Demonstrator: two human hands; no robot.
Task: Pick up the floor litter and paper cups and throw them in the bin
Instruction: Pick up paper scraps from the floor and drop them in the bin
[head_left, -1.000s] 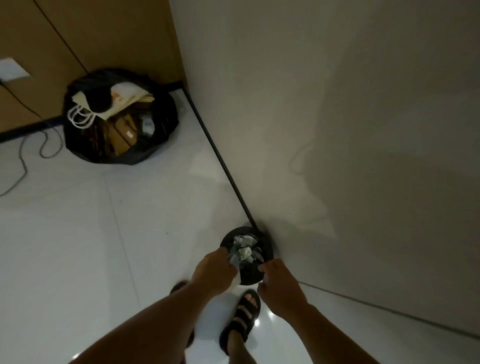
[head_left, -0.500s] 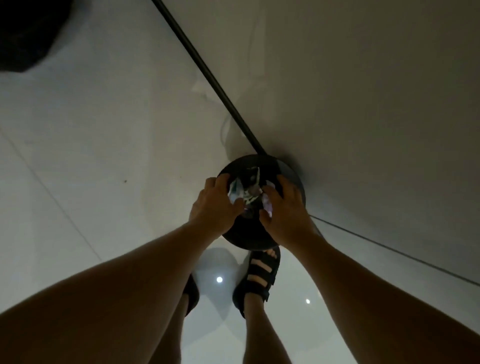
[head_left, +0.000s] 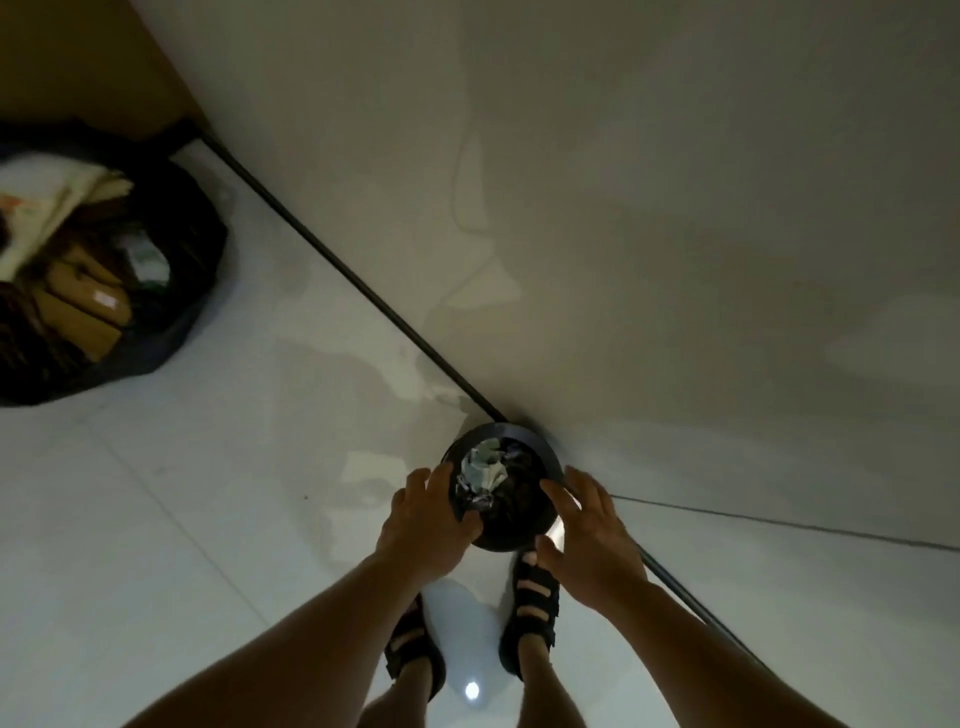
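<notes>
Left hand (head_left: 426, 522) curls over the rim of the small round black bin (head_left: 519, 514), grip unclear; right hand (head_left: 589, 540) hovers beside, fingers spread.

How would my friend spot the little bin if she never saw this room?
Follow the dark skirting strip down to the sandalled feet. The little bin stands there, between the left hand and right hand. It is round and small with crumpled paper inside, unlike the big floppy black bag.
</notes>
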